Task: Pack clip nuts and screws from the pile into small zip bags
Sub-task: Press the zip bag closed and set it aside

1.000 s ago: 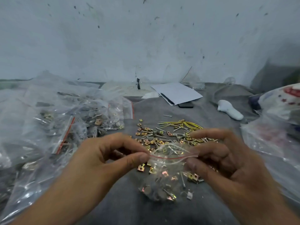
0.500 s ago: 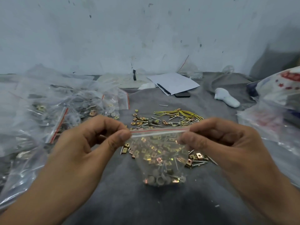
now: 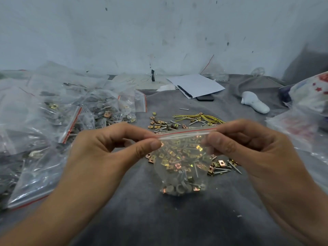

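I hold a small zip bag (image 3: 181,160) up in front of me by its top strip, above the grey blanket (image 3: 159,219) that carries everything here. My left hand (image 3: 106,150) pinches the left end of the red-lined strip between thumb and forefinger, and my right hand (image 3: 248,144) pinches the right end the same way, so the strip runs taut between them, tilted a little up toward the right. The fingers (image 3: 150,144) of both hands are curled round the strip. The bag hangs free below, with clip nuts, screws and a few grey rings lying in its bottom; I think the seal is pressed together, though the glare on the plastic makes that hard to judge.

Behind the bag, near the middle of the blanket, lies the loose pile (image 3: 165,124) of brass clip nuts and screws, and a smaller scatter (image 3: 220,166) of them sits just right of the hanging bag. A bundle of yellow ties (image 3: 200,118) lies at the far side of the pile. Along the left edge of the blanket filled bags (image 3: 74,118) are heaped over one another. Toward the far edge there is a sheet of paper (image 3: 197,84) with a pen (image 3: 184,91) on it and a dark phone (image 3: 205,98) just beside it. A white lump (image 3: 255,102) lies toward the far right, and crumpled plastic bags (image 3: 305,118) crowd the right edge.
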The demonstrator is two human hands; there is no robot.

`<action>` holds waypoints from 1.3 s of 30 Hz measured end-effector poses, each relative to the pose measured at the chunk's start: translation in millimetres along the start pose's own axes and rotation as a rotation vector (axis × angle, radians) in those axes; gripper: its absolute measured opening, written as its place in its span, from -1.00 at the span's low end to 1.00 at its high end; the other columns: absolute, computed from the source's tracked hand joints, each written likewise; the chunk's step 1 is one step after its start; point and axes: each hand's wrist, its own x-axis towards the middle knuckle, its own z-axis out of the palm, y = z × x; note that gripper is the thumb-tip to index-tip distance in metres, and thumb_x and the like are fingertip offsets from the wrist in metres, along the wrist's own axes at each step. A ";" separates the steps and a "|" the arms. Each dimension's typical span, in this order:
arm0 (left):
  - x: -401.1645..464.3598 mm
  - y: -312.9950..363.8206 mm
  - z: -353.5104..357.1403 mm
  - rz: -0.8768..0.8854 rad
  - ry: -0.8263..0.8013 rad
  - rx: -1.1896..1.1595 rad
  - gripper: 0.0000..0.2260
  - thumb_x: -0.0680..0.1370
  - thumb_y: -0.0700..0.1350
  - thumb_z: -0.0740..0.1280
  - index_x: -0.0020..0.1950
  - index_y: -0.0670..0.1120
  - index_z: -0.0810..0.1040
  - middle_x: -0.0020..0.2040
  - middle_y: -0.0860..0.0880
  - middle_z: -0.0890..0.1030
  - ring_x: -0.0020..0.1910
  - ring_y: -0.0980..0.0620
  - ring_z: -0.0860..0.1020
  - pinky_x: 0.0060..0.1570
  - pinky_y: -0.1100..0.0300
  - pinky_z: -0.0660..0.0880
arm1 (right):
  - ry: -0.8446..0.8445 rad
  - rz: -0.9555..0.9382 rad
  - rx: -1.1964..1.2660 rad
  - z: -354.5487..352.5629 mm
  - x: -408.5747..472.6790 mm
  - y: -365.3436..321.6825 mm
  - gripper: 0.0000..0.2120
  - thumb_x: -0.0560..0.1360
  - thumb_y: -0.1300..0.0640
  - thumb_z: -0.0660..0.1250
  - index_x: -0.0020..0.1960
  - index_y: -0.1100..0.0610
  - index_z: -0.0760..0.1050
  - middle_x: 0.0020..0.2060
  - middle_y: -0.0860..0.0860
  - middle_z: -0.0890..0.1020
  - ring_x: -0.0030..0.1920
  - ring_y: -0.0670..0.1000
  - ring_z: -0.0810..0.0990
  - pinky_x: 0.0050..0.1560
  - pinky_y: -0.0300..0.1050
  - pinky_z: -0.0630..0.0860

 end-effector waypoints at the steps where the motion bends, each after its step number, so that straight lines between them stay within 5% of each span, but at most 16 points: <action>1: 0.3 1.6 -0.7 -0.011 0.011 -0.021 -0.76 0.29 0.19 0.60 -0.12 0.13 0.78 -0.22 -0.03 0.75 -0.27 -0.11 0.65 -0.09 0.08 0.55 | 0.007 -0.004 0.007 -0.3 0.5 -0.6 -0.82 0.40 0.06 0.54 -0.02 0.09 0.75 -0.17 0.14 0.76 -0.19 0.04 0.73 -0.09 -0.26 0.64; 5: 4.2 8.1 -3.3 -0.048 -0.013 -0.061 -0.78 0.22 0.05 0.65 -0.19 0.06 0.78 -0.27 -0.24 0.69 -0.27 -0.05 0.54 -0.11 0.03 0.43 | 0.035 0.016 0.042 -1.1 2.8 -1.7 -0.82 0.34 0.09 0.55 -0.07 0.08 0.76 -0.21 0.13 0.76 -0.22 0.02 0.73 -0.13 -0.28 0.63; 10: 4.0 10.0 -7.1 -0.017 -0.076 -0.077 -0.80 0.31 0.05 0.65 -0.17 0.01 0.77 -0.27 -0.05 0.71 -0.27 0.14 0.60 -0.22 0.40 0.50 | 0.032 0.036 0.081 -1.5 4.0 -2.4 -0.82 0.33 0.10 0.55 -0.09 0.13 0.75 -0.21 0.15 0.75 -0.22 0.01 0.72 -0.13 -0.28 0.62; 15: 1.5 14.9 -2.8 -0.087 -0.050 -0.127 -0.75 0.21 0.00 0.68 -0.18 0.00 0.77 -0.25 -0.33 0.62 -0.29 0.03 0.48 -0.31 0.34 0.40 | -0.027 0.060 0.071 2.8 0.7 -2.5 -0.80 0.37 0.07 0.53 -0.04 0.12 0.73 -0.17 0.16 0.76 -0.16 0.02 0.73 -0.08 -0.26 0.64; 18: -0.8 15.6 0.5 -0.089 -0.041 -0.102 -0.75 0.19 0.02 0.67 -0.20 0.02 0.77 -0.28 -0.25 0.67 -0.31 0.04 0.50 -0.24 0.24 0.38 | -0.030 0.051 0.015 6.1 -2.3 -1.2 -0.79 0.36 0.04 0.55 -0.04 0.08 0.75 -0.16 0.10 0.77 -0.15 -0.02 0.74 -0.09 -0.28 0.64; 23: -4.0 12.9 2.9 -0.069 -0.089 -0.081 -0.77 0.22 0.00 0.69 -0.19 0.01 0.77 -0.28 0.01 0.73 -0.33 0.15 0.57 -0.26 0.39 0.50 | -0.063 0.006 -0.103 5.6 -4.9 -2.8 -0.76 0.38 -0.06 0.60 -0.01 0.02 0.75 -0.14 0.05 0.78 -0.12 0.00 0.76 -0.07 -0.26 0.64; 28: -5.0 7.4 2.1 -0.004 -0.086 -0.090 -0.80 0.32 0.10 0.60 -0.16 0.03 0.78 -0.16 -0.08 0.73 -0.12 -0.27 0.62 -0.05 0.00 0.55 | -0.089 -0.034 -0.208 1.5 -5.3 -6.8 -0.73 0.40 -0.11 0.58 0.03 0.00 0.74 -0.09 0.02 0.78 -0.07 0.04 0.76 -0.01 -0.21 0.65; 32: -2.1 9.6 1.4 0.031 -0.129 -0.093 -0.84 0.33 0.07 0.59 -0.16 0.04 0.79 -0.16 -0.06 0.73 -0.18 -0.03 0.65 -0.15 0.31 0.52 | -0.084 -0.058 -0.220 -2.5 -1.1 -9.9 -0.80 0.33 0.01 0.62 -0.06 -0.01 0.75 -0.15 0.01 0.78 -0.13 -0.01 0.76 -0.05 -0.24 0.64; 39: -2.0 10.9 0.7 0.082 -0.124 -0.071 -0.89 0.36 0.03 0.61 -0.18 0.04 0.78 -0.17 -0.06 0.74 -0.19 0.02 0.68 -0.13 0.34 0.51 | -0.096 -0.067 -0.202 -7.9 4.6 -18.5 -0.79 0.22 0.03 0.63 -0.14 -0.03 0.76 -0.26 0.00 0.77 -0.24 -0.06 0.75 -0.17 -0.35 0.60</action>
